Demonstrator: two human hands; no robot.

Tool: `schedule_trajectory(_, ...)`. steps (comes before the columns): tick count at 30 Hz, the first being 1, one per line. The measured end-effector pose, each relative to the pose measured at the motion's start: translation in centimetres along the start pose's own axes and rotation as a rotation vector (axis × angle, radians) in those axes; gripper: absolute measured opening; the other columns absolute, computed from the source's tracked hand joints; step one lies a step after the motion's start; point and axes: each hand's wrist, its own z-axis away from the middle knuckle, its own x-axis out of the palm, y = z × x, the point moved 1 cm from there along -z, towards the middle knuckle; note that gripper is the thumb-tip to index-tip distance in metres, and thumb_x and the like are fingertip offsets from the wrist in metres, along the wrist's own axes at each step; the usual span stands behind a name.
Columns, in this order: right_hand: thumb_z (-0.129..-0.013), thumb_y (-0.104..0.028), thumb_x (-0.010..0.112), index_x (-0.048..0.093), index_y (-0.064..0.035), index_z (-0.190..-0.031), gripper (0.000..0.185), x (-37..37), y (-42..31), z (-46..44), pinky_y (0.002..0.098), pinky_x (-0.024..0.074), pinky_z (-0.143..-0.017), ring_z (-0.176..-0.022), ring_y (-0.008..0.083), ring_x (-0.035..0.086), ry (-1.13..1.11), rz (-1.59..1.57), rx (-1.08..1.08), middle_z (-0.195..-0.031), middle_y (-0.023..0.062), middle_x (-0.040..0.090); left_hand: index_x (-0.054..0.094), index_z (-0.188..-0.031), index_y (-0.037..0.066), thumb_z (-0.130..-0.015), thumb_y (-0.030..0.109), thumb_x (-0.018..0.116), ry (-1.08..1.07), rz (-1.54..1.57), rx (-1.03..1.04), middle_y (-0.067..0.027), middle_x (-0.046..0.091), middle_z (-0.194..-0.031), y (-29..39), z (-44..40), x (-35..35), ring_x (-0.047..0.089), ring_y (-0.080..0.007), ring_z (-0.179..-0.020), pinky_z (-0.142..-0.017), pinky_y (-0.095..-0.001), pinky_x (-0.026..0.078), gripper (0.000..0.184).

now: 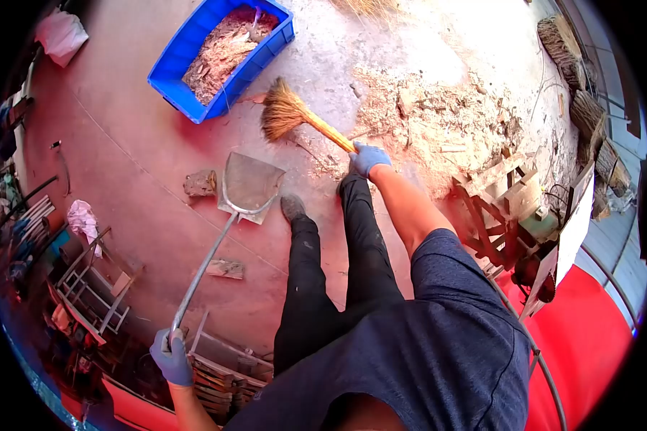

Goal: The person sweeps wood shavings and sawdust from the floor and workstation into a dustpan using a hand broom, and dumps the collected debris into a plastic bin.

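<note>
My left hand, in a blue-grey glove, is wrapped round the end of the long metal handle of a dustpan. The dustpan's grey pan lies at floor level, left of my feet. In a matching glove, my right hand grips the yellow handle of a straw broom, whose bristles point to the upper left. Wood chips and sawdust are spread over the floor to the right of the broom. Beyond the bristles stands a blue plastic bin with wood debris in it.
Wood blocks lie on the floor near the dustpan. A wooden frame and machine stand close on my right. Logs line the right side. A metal rack and clutter are at left.
</note>
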Motion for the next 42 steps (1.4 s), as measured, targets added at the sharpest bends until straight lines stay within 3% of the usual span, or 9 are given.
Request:
schedule_trajectory(6,-0.095,-0.044,0.05,0.057,-0.0117,-0.131,0.049,-5.5,20.2,11.0,0.0445,0.0441,-0.103,-0.12,0.0359,0.058,0.115,0.093,0.388,-0.128,0.021,0.061,0.063,-0.083,-0.004,-0.092,0.012,0.059,-0.02,0.056,0.073,-0.0039,0.061,-0.071,-3.4,-1.0,-0.3,0.05,-0.0081,-0.064,-0.06,-0.0264,0.042,0.019)
schedule_trajectory(9,-0.094,-0.045,0.052,0.056,-0.0133,-0.136,0.053,-6.6,19.0,17.4,0.0444,0.0454,-0.101,-0.118,0.0365,0.059,0.251,0.088,0.298,-0.126,0.0219,0.062,0.062,-0.083,-0.003,-0.093,0.014,0.06,-0.028,0.067,0.118,-0.0021,0.06,-0.07,-4.0,-2.1,-0.3,0.048,-0.0073,-0.064,-0.059,-0.0258,0.041,0.02)
schedule_trajectory(13,-0.093,-0.047,0.053,0.052,-0.0159,-0.14,0.057,2.1,15.2,22.4,0.0459,0.048,-0.096,-0.11,0.0388,0.062,0.345,-0.122,0.194,-0.121,0.0234,0.063,0.062,-0.083,-0.002,-0.094,0.015,0.061,-0.106,0.097,0.136,-0.0008,0.058,-0.07,-4.1,-2.8,-1.2,0.047,-0.0067,-0.064,-0.058,-0.0249,0.04,0.02)
schedule_trajectory(18,-0.096,-0.043,0.049,0.053,-0.0169,-0.136,0.049,8.4,6.1,21.0,0.0461,0.0513,-0.089,-0.102,0.0349,0.067,0.038,0.034,0.078,-0.112,0.0197,0.068,0.057,-0.08,0.0,-0.094,0.012,0.06,-0.139,0.059,0.142,0.0002,0.052,-0.071,-2.7,-3.5,-1.3,0.047,-0.0068,-0.067,-0.061,-0.0242,0.041,0.018)
schedule_trajectory(23,-0.096,-0.041,0.05,0.06,-0.0154,-0.122,0.038,5.9,14.8,12.1,0.0466,0.0527,-0.088,-0.104,0.034,0.066,0.022,0.201,0.166,-0.113,0.0157,0.069,0.058,-0.081,0.0,-0.093,0.011,0.061,-0.141,-0.011,0.19,0.0011,0.052,-0.07,0.7,-3.3,0.7,0.047,-0.0066,-0.067,-0.062,-0.0235,0.04,0.017)
schedule_trajectory(26,-0.095,-0.039,0.053,0.061,-0.0141,-0.119,0.036,-1.3,21.2,13.7,0.0463,0.0512,-0.091,-0.108,0.034,0.065,0.142,0.204,0.391,-0.117,0.016,0.067,0.061,-0.083,-0.002,-0.094,0.012,0.06,-0.19,-0.123,0.292,0.0009,0.056,-0.071,1.3,-3.6,1.0,0.047,-0.0064,-0.066,-0.061,-0.0238,0.04,0.018)
schedule_trajectory(30,-0.095,-0.039,0.053,0.061,-0.0159,-0.121,0.036,-6.9,22.5,20.0,0.0466,0.0522,-0.087,-0.104,0.0348,0.066,0.303,0.27,0.384,-0.109,0.0161,0.07,0.061,-0.084,-0.001,-0.095,0.012,0.06,-0.184,-0.083,0.341,0.002,0.053,-0.07,2.6,-4.0,2.7,0.046,-0.006,-0.066,-0.06,-0.0226,0.04,0.017)
schedule_trajectory(39,-0.095,-0.045,0.053,0.049,-0.0252,-0.141,0.05,2.9,19.2,32.1,0.0456,0.0546,-0.073,-0.087,0.0324,0.069,0.143,0.23,0.334,-0.1,0.0167,0.067,0.055,-0.08,0.001,-0.096,0.014,0.06,-0.198,0.057,0.263,0.0038,0.045,-0.068,3.9,-4.5,3.8,0.038,-0.0031,-0.062,-0.056,-0.0207,0.036,0.021)
schedule_trajectory(42,-0.099,-0.038,0.046,0.057,-0.0239,-0.132,0.038,5.6,20.8,27.8,0.0446,0.0548,-0.072,-0.089,0.0303,0.069,0.097,0.315,0.282,-0.1,0.0134,0.068,0.055,-0.084,0.003,-0.097,0.013,0.057,-0.248,0.006,0.285,0.0018,0.046,-0.074,4.1,-5.1,3.8,0.041,-0.0048,-0.065,-0.065,-0.0267,0.048,0.017)
